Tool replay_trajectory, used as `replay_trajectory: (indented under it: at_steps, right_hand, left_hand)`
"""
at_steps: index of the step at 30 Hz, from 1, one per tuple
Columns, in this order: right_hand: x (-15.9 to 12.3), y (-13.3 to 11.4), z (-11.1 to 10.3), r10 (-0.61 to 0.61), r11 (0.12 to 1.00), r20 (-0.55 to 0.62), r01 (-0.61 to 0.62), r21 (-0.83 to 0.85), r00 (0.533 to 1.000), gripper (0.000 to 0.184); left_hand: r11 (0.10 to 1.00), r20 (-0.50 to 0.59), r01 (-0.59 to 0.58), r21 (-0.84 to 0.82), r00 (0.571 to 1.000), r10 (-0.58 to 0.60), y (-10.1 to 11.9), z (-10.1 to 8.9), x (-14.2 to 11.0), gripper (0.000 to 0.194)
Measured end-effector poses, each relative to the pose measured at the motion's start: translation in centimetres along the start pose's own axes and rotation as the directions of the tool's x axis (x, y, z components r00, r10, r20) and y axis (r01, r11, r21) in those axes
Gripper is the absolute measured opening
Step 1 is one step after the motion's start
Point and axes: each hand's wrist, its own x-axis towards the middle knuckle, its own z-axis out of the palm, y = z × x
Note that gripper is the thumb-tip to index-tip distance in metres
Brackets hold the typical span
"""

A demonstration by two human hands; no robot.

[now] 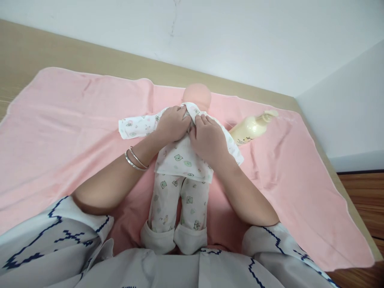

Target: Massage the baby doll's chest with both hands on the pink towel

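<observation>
A baby doll (196, 95) lies on its back on a pink blanket (60, 132), head away from me, dressed in white printed clothes (180, 160). My left hand (172, 124) rests on the doll's chest, fingers curled and pinching the shirt's front near the collar. Two silver bangles (135, 160) circle that wrist. My right hand (208, 138) lies beside it on the doll's chest, its fingers also closed on the shirt fabric. The doll's arms are hidden under sleeves and hands.
A cream pump bottle (252, 127) lies on its side on the blanket, right of the doll. The blanket covers a wooden surface (27, 48) set against a white wall. The surface's right edge drops to a wooden floor (366, 200).
</observation>
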Motion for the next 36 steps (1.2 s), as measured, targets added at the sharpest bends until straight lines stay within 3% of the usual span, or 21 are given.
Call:
replay_trajectory:
  at_steps: [6,9,16,21,27,31,36]
  right_hand:
    - [1.1,0.7,0.8,0.062,0.993,-0.009,-0.061,0.101,0.998,0.049]
    - [2.5,2.2,1.4,0.099,0.986,0.007,-0.099,0.137,0.995,0.049]
    - [3.3,4.0,1.8,0.076,0.985,-0.009,-0.073,0.156,0.997,0.05]
    - [2.8,3.3,1.5,0.014,1.0,0.062,-0.015,0.024,0.998,0.059]
    - [0.2,0.2,0.1,-0.049,0.997,0.103,0.056,-0.062,0.993,0.064]
    - [0.0,-0.3,-0.2,-0.039,0.999,0.087,0.04,-0.011,0.995,0.062]
    - [2.2,1.7,1.1,0.052,0.991,0.045,-0.057,0.121,0.998,0.056]
  left_hand:
    - [0.99,-0.036,0.112,0.084,0.993,-0.109,0.6,0.0,-0.6,0.039]
    - [0.988,-0.069,0.103,0.115,0.993,-0.096,1.8,-0.2,-1.4,0.042]
    - [0.995,-0.001,0.01,0.101,1.0,-0.01,4.1,-1.4,-3.1,0.043]
    - [0.999,0.006,0.028,0.021,1.0,-0.028,2.7,-0.8,-1.6,0.032]
    - [0.995,-0.042,0.082,-0.055,0.996,-0.085,0.8,0.2,-0.3,0.033]
    - [0.995,-0.099,0.099,0.011,0.99,-0.098,0.8,0.8,-0.6,0.036]
    - [0.993,-0.155,0.118,-0.017,0.981,-0.119,0.8,1.5,-0.8,0.041]
